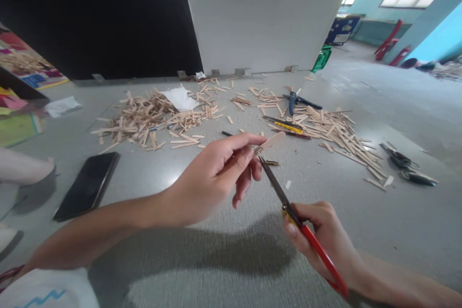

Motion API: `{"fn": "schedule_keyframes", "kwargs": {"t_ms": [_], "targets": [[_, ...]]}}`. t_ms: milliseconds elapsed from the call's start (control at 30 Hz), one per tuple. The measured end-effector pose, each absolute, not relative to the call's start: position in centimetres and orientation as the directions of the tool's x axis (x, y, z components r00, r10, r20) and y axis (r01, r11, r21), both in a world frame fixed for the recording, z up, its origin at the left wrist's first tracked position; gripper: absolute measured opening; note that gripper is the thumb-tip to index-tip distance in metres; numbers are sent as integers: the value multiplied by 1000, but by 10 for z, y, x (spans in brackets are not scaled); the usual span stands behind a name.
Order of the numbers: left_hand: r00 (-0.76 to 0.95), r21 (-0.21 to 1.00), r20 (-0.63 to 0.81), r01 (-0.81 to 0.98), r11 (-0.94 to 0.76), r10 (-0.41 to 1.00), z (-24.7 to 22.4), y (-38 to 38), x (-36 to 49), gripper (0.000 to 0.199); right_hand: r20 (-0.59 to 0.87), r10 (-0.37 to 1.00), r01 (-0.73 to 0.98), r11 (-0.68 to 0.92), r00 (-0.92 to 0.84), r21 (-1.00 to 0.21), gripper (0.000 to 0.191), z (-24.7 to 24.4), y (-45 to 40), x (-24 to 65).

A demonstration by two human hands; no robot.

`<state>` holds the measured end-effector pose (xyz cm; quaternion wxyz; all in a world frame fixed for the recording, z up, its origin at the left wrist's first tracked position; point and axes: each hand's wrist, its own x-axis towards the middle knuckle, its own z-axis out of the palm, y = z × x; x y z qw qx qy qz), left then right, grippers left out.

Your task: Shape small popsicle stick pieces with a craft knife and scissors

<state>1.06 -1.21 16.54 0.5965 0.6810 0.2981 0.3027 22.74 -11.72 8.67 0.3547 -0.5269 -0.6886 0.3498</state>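
Between the thumb and fingers of my left hand (220, 168) is a pale wooden craft stick (273, 141), its rounded end pointing up to the right. My right hand (325, 236) is wrapped around a pair of scissors (276, 184) with red handles and dark blades. The blade tips lie just below the stick, close to my left fingertips; whether they touch it I cannot tell. The blades look nearly closed. Beneath, on the grey surface, a small brown piece (272, 162) lies near the tips, and a white scrap (288, 184) sits lower.
Cut stick pieces (140, 115) heap at the left with white paper (180, 98) on top. More sticks (342, 134) lie right, near blue-handled pliers (293, 101) and a yellow cutter (288, 126). Dark-handled tools (407, 163) lie far right, a phone (88, 185) left. A board (263, 14) stands behind.
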Motion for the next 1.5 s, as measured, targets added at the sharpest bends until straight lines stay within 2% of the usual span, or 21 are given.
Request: {"fn": "schedule_keyframes", "kwargs": {"t_ms": [333,733,1233,1500], "targets": [[667,987,58,72,-142,743,168,-13,8,25,166,971,501,232,-173,-834,51,87,-117,226],[678,978,88,79,-192,730,162,-12,6,27,318,931,521,364,-180,-772,49,85,-114,227],[683,972,75,114,-207,727,164,-11,5,30,362,916,558,395,-173,-730,47,85,-114,225],[696,927,84,209,-312,713,164,-8,2,36,329,931,548,360,-158,-755,46,87,-114,223]]}}
